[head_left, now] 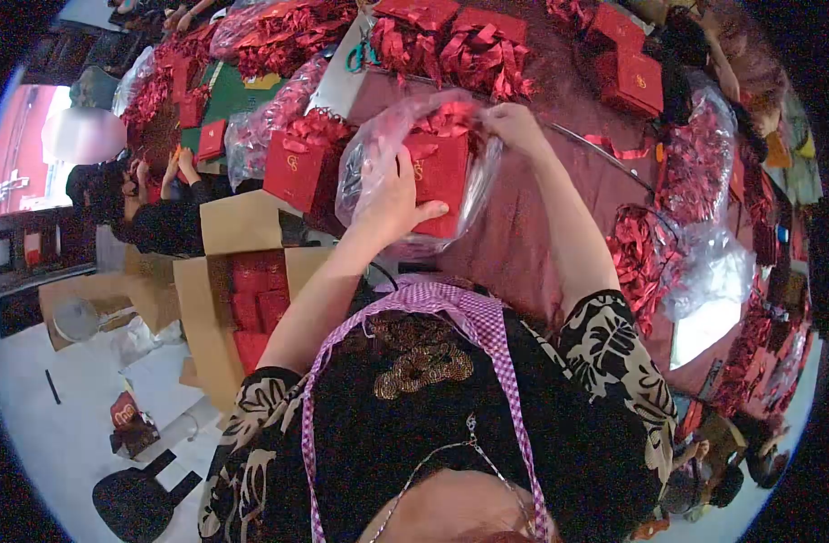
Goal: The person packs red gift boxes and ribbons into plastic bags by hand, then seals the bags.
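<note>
In front of me a clear plastic bag (360, 172) surrounds a stack of red gift bags (444, 176) with gold print and ribbon at their tops. My left hand (394, 204) grips the red gift bags, its thumb across the front. Pinched in my right hand (518, 131) is the edge of the plastic bag, at its upper right. Just left of it stands another bundle of red gift bags (295, 172), with a tangle of red ribbon on top.
An open cardboard box (202, 308) holding red packs stands at my left. Teal-handled scissors (360, 56) lie toward the back of the red-covered table (523, 244). Ribboned bundles (636, 81) and a plastic-wrapped pile (699, 163) lie right. Other people work around it.
</note>
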Available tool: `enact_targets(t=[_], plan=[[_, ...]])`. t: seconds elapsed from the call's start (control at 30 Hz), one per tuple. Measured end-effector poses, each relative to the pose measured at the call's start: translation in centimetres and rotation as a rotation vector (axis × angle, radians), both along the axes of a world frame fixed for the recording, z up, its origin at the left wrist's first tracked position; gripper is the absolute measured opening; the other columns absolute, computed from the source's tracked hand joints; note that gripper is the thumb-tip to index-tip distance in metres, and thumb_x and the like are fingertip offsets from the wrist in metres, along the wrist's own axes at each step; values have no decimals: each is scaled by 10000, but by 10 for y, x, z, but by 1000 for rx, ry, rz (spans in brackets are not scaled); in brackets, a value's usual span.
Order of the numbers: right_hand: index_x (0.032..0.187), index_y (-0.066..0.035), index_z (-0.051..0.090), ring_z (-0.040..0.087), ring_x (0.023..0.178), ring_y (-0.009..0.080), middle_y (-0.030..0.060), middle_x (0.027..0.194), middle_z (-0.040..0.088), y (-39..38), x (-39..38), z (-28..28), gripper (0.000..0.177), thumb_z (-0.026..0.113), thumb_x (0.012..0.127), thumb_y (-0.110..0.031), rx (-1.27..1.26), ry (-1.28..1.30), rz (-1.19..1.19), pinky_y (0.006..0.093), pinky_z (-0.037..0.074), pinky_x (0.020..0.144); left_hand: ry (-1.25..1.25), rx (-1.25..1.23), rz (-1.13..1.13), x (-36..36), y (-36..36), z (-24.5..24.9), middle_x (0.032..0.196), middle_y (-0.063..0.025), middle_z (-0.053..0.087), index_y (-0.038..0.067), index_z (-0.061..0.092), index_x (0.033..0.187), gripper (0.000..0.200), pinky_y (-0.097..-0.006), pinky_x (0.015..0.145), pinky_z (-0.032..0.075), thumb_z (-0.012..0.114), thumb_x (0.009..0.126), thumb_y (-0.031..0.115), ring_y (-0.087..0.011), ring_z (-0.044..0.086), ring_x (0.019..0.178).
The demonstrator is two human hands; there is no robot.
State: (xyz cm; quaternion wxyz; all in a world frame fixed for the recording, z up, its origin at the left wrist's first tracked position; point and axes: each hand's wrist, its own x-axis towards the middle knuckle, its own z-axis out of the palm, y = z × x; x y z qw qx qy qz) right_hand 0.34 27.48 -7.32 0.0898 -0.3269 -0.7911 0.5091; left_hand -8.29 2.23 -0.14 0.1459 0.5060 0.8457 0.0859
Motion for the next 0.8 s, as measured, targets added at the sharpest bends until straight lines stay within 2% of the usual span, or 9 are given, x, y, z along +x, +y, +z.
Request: enact_targets(t=[0.03, 0.1, 0.27, 0.47, 0.57, 0.63, 0.7, 0.77, 0.8], plan=[[756, -29, 688, 650, 714, 243, 123, 712, 667, 4, 2, 12, 318, 640, 781, -343, 6, -4, 4, 374, 493, 691, -8, 25, 1, 1, -1, -4, 1414, -348, 141, -145, 131, 1353, 1097, -520, 1081, 173, 667, 700, 554, -470, 141, 1332], [832, -6, 675, 555, 613, 91, 49, 651, 626, 9, 5, 39, 233, 639, 774, -228, 267, 24, 27, 269, 445, 574, -21, -22, 17, 0, 3, 4, 1413, -352, 137, -141, 135, 1356, 1094, -523, 1078, 180, 660, 703, 563, -472, 138, 1332], [911, -6, 652, 572, 637, 94, 58, 679, 633, -11, 24, 109, 207, 610, 809, -181, 340, 39, 80, 261, 456, 585, -10, -91, 35, 0, 2, 11, 1423, -358, 86, -135, 140, 1362, 1094, -500, 1094, 137, 619, 716, 606, -454, 91, 1349], [934, -2, 641, 594, 635, 105, 69, 686, 637, -44, 33, 143, 172, 568, 836, -124, 548, 116, -10, 266, 472, 607, 40, -99, 56, -5, 3, 4, 1422, -368, 65, -117, 148, 1373, 1099, -513, 1073, 197, 660, 693, 577, -490, 112, 1332], [966, -1, 631, 603, 654, 113, 75, 705, 643, -50, 42, 156, 182, 562, 849, -123, 509, 159, -54, 263, 482, 630, -19, -100, 57, -8, -1, -2, 1427, -363, 53, -116, 161, 1371, 1067, -512, 1094, 122, 609, 724, 605, -486, 67, 1342], [1017, -10, 621, 611, 694, 122, 86, 744, 648, -62, 49, 169, 198, 554, 858, -107, 646, 89, -48, 258, 486, 651, -41, -61, 32, -12, -2, -7, 1427, -364, 48, -117, 165, 1371, 1071, -516, 1092, 124, 610, 721, 608, -490, 78, 1339], [1055, -25, 618, 624, 769, 134, 103, 844, 658, -83, 53, 179, 225, 534, 850, -62, 682, 229, -34, 260, 491, 681, -23, -40, 39, -10, -4, -3, 1425, -365, 60, -119, 166, 1369, 1078, -515, 1090, 135, 610, 715, 614, -485, 92, 1339], [1063, -35, 620, 622, 829, 139, 117, 937, 654, -108, 50, 186, 252, 533, 827, -28, 816, 442, 80, 259, 487, 716, -64, -81, 47, -10, -4, 1, 1423, -366, 69, -117, 159, 1371, 1082, -511, 1085, 162, 609, 715, 616, -482, 111, 1337], [1110, -46, 591, 620, 883, 203, 136, 1023, 623, -118, 47, 178, 309, 552, 804, -26, 793, 443, 261, 312, 492, 754, -17, -13, 32, -9, -5, -7, 1423, -364, 73, -113, 150, 1377, 1131, -508, 1074, 205, 661, 669, 606, -477, 134, 1332]])
